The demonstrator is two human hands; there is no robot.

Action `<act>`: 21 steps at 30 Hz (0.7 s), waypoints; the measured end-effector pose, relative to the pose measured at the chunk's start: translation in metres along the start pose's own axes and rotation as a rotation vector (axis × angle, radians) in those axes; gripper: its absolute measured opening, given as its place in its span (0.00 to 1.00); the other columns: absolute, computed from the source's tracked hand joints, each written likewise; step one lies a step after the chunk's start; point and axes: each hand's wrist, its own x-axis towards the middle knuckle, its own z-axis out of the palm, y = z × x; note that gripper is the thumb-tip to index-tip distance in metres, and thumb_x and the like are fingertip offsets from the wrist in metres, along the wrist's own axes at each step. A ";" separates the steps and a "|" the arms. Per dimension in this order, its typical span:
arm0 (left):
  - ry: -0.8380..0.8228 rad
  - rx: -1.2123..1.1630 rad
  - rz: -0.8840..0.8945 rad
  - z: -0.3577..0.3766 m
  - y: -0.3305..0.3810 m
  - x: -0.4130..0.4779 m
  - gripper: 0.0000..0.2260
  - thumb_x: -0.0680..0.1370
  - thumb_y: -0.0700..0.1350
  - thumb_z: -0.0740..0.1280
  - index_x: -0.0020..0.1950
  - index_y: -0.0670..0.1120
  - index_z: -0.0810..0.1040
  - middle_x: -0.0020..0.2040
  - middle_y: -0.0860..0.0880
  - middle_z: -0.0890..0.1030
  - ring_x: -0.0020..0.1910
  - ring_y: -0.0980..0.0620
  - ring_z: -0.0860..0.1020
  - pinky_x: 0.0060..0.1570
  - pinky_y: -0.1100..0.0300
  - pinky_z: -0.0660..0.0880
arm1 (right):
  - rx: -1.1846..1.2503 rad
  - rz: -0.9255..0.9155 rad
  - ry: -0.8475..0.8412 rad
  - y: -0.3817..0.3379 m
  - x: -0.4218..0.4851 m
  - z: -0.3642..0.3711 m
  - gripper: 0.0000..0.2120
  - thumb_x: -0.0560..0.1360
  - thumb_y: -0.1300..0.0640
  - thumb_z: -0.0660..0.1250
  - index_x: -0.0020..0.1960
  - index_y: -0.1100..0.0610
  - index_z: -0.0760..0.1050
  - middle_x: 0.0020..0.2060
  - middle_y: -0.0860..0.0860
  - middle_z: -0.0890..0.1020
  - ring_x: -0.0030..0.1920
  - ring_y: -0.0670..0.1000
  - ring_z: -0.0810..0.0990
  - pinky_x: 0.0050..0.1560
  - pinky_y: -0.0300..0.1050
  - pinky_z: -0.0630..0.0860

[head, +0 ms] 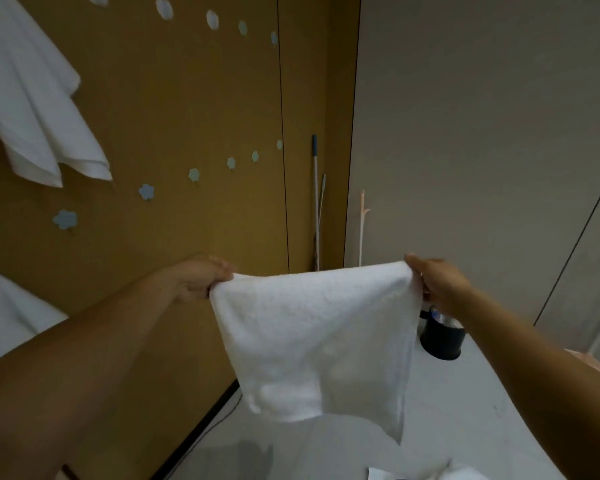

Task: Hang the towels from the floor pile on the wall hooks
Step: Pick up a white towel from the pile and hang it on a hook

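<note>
A person holds a white towel [312, 337] stretched out at arm's length in front of a mustard-brown wall panel [174, 109]. The left hand [201, 277] pinches the towel's upper left corner, fingers curled tight on the cloth; the right hand [439, 284] grips the upper right corner the same way, thumb on top. The towel hangs free between the two hands, its lower edge uneven and clear of the pale floor [465, 403].

On the panel, a row of pale blue flower-shaped hooks [146, 191] climbs toward the right, with a second row of hooks near the top. A hung white towel [39, 109] drapes at upper left, and part of another white towel [7, 317] shows at the left edge. More white cloth, the floor pile [440, 474], lies at the bottom edge. A mop handle [315, 199] leans in the corner, and a dark round bin [442, 336] stands just behind the right hand.
</note>
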 end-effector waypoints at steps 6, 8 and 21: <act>0.059 0.282 -0.017 0.004 -0.008 -0.004 0.06 0.80 0.39 0.62 0.48 0.43 0.78 0.43 0.43 0.78 0.36 0.47 0.74 0.34 0.57 0.74 | 0.008 -0.010 -0.014 -0.003 -0.003 0.000 0.11 0.79 0.52 0.65 0.46 0.61 0.75 0.46 0.59 0.79 0.45 0.58 0.79 0.42 0.50 0.76; 0.072 0.189 -0.023 0.005 -0.010 -0.004 0.05 0.79 0.38 0.63 0.48 0.42 0.78 0.47 0.40 0.79 0.41 0.44 0.76 0.42 0.51 0.77 | 0.011 -0.011 -0.013 -0.004 -0.004 -0.001 0.11 0.79 0.53 0.64 0.46 0.61 0.75 0.44 0.58 0.78 0.41 0.55 0.78 0.38 0.46 0.74; -0.049 -0.253 -0.160 -0.013 0.011 -0.006 0.19 0.71 0.43 0.74 0.61 0.40 0.78 0.60 0.41 0.77 0.56 0.43 0.75 0.62 0.46 0.72 | -0.135 -0.124 0.038 -0.016 0.010 -0.003 0.20 0.78 0.56 0.67 0.66 0.65 0.72 0.56 0.61 0.77 0.49 0.58 0.76 0.47 0.48 0.74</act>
